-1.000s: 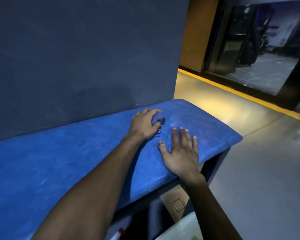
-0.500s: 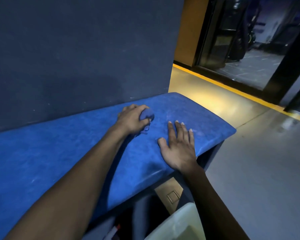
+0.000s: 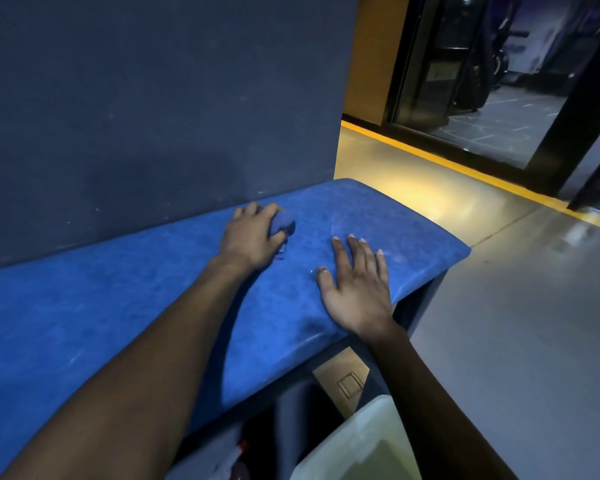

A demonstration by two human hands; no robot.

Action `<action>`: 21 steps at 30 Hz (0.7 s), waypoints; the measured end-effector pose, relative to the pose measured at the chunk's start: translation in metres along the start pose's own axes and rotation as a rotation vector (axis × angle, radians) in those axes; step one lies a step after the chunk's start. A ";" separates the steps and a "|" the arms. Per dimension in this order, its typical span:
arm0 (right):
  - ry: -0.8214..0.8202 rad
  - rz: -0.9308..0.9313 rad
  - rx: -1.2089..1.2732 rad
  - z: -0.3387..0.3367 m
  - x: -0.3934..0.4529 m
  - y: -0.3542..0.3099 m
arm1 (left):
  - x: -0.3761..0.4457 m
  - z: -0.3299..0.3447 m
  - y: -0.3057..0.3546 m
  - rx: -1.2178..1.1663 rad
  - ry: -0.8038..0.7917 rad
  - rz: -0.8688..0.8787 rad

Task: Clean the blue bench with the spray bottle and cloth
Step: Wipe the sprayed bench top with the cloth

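The blue bench [image 3: 101,317] runs from the lower left to its rounded right end, against a dark wall. My left hand [image 3: 248,237] presses a bunched blue cloth [image 3: 282,223] onto the seat near the wall; only a lump of cloth shows past my fingers. My right hand [image 3: 355,289] lies flat and spread on the seat near the front edge, to the right of the cloth, holding nothing. No spray bottle is in view.
A dark blue-grey wall [image 3: 153,98] backs the bench. A pale bin [image 3: 357,448] stands on the floor below the bench's front edge. Grey floor [image 3: 516,341] opens to the right, with a yellow line [image 3: 465,168] and a dark glass doorway [image 3: 482,81] beyond.
My left hand has drawn the cloth leftward and back toward the wall. My right hand has stayed flat in about the same place on the seat.
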State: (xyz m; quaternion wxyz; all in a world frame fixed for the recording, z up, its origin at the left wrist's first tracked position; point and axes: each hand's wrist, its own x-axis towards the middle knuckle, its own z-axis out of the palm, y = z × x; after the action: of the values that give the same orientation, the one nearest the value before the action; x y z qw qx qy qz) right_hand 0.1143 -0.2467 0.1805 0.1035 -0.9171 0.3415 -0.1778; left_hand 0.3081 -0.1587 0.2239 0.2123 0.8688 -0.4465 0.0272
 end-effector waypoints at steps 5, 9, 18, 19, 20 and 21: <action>0.000 -0.006 -0.012 -0.001 0.000 0.000 | -0.043 0.003 0.019 -0.097 -0.067 0.339; 0.008 0.000 0.002 0.000 0.000 0.000 | -0.053 -0.015 -0.021 -0.110 -0.047 0.361; 0.022 -0.003 -0.010 0.000 0.001 -0.001 | -0.034 -0.002 0.020 -0.088 -0.083 0.266; 0.025 -0.001 -0.009 0.000 0.001 0.000 | -0.055 -0.006 0.016 -0.099 -0.083 0.308; 0.034 0.003 -0.007 0.001 0.000 0.000 | -0.075 -0.009 0.007 -0.103 -0.076 0.329; 0.043 0.004 -0.004 0.001 0.000 0.000 | -0.091 -0.013 -0.004 -0.103 -0.070 0.330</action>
State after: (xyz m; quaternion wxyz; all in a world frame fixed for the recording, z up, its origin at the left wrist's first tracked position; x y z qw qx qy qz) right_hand 0.1148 -0.2470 0.1792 0.0945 -0.9125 0.3460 -0.1965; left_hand 0.2586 -0.0818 0.2128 0.2334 0.7722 -0.5909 0.0086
